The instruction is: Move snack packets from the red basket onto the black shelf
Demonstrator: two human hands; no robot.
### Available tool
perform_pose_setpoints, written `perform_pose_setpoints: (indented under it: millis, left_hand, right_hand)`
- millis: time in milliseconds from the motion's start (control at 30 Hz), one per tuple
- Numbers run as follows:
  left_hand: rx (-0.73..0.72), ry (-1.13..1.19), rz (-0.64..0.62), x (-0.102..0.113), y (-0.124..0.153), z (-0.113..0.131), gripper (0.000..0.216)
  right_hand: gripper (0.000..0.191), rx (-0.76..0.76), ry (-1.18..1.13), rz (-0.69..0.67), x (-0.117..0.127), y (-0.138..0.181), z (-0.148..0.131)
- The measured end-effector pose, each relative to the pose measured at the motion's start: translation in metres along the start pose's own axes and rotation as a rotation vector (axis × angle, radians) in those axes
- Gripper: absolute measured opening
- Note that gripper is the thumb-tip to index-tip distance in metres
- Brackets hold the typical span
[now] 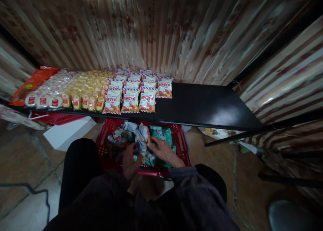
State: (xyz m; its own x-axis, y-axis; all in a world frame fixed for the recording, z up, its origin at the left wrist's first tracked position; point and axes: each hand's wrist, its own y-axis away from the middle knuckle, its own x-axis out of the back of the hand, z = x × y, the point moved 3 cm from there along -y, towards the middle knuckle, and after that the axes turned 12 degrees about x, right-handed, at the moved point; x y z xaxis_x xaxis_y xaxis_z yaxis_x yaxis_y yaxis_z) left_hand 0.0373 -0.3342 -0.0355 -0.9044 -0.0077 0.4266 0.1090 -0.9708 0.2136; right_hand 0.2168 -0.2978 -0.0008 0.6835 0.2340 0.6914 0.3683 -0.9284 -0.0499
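In the head view, a white snack bag [142, 136] with blue and orange print stands tilted above the red basket [185, 146] between my knees. My right hand [163, 151] grips its right side, with the fingers bent against the wrapper. My left hand [130, 162] is close to the bag's left side, thumb and fingers apart; whether a fingertip touches it I cannot tell. Under and around my hands lie more white snack bags [119, 136] and several green bags [157, 132]. On the black shelf [196, 103] ahead, matching white bags [130, 101] stand in rows.
Left on the shelf are rows of small yellow and white wrapped cakes [77, 101] and an orange package [32, 84]. A white box [69, 133] lies on the tiled floor beside my left knee. Striped curtains [161, 29] hang behind; dark shelf legs [224, 138] are at right.
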Motion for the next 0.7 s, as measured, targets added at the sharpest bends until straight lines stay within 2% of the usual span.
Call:
perform_pose_setpoints:
  millis: [133, 167, 233, 333, 400, 467, 500, 533, 600, 633, 700]
  left_hand:
    - [-0.136, -0.149, -0.236, -0.02, 0.005, 0.023, 0.036]
    - [-0.149, -0.151, -0.265, -0.024, 0.005, 0.023, 0.035]
    - [-0.18, -0.162, -0.274, -0.028, 0.001, 0.018, 0.032]
    - [-0.205, -0.235, -0.159, -0.016, -0.016, 0.003, 0.027]
    - [-0.146, -0.283, -0.006, 0.005, -0.037, -0.008, 0.027]
    - [-0.079, -0.375, 0.186, 0.03, -0.062, -0.018, 0.033]
    - [-0.034, -0.429, 0.268, 0.042, -0.074, -0.023, 0.037]
    - [0.01, -0.463, 0.294, 0.05, -0.085, -0.029, 0.041]
    - [0.014, -0.492, 0.207, 0.057, -0.1, -0.038, 0.047]
    - [0.003, -0.492, 0.183, 0.058, -0.104, -0.041, 0.049]
    - [-0.021, -0.489, 0.146, 0.054, -0.103, -0.046, 0.048]
  right_hand:
    - [0.03, -0.261, 0.242, -0.197, 0.027, 0.018, 0.034]
    - [0.029, -0.31, 0.275, -0.203, 0.033, 0.021, 0.045]
    - [0.028, -0.364, 0.331, -0.116, 0.044, 0.022, 0.062]
    - [0.029, -0.308, 0.31, 0.221, 0.053, 0.014, 0.062]
    - [0.033, -0.159, 0.268, 0.435, 0.051, 0.006, 0.047]
    - [0.033, 0.05, 0.216, 0.514, 0.039, -0.002, 0.025]
    - [0.033, 0.154, 0.199, 0.492, 0.029, -0.005, 0.013]
    - [0.032, 0.258, 0.193, 0.465, 0.018, -0.007, 0.003]
    - [0.032, 0.407, 0.19, 0.283, -0.01, -0.01, -0.012]
    - [0.033, 0.426, 0.189, 0.165, -0.024, -0.01, -0.014]
    - [0.032, 0.322, 0.211, -0.021, -0.045, -0.011, -0.009]
